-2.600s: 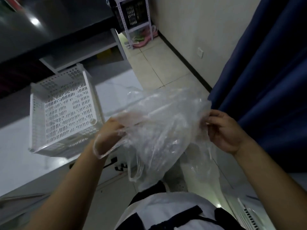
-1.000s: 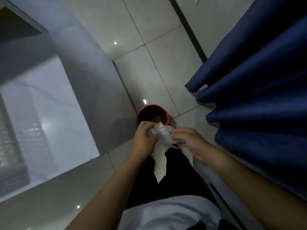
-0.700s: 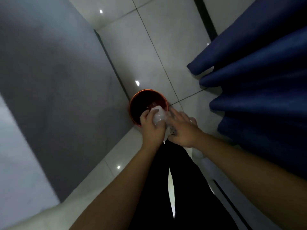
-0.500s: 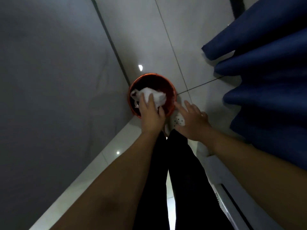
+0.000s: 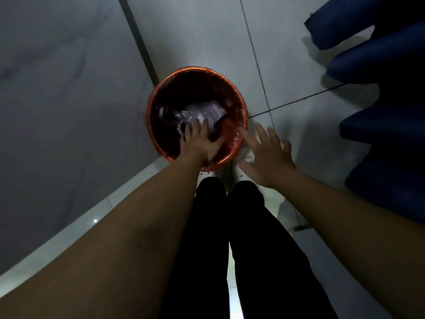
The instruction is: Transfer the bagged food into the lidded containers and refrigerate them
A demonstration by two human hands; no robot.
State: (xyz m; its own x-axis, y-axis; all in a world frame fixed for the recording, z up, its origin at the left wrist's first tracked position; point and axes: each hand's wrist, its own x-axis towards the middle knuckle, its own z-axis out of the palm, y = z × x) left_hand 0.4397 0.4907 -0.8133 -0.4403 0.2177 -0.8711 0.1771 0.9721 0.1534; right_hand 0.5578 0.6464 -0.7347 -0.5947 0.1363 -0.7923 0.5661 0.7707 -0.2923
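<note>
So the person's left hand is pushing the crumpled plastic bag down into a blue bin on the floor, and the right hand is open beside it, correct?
Not quite: the bin is orange-red, not blue, as the head view shows. The rest holds: the left hand pushes the crumpled plastic bag down into it, and the right hand is open beside it.

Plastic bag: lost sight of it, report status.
Left hand open, pressing plastic bag into red bin. Right hand open, empty, beside rim. Nothing obstructing.
</note>
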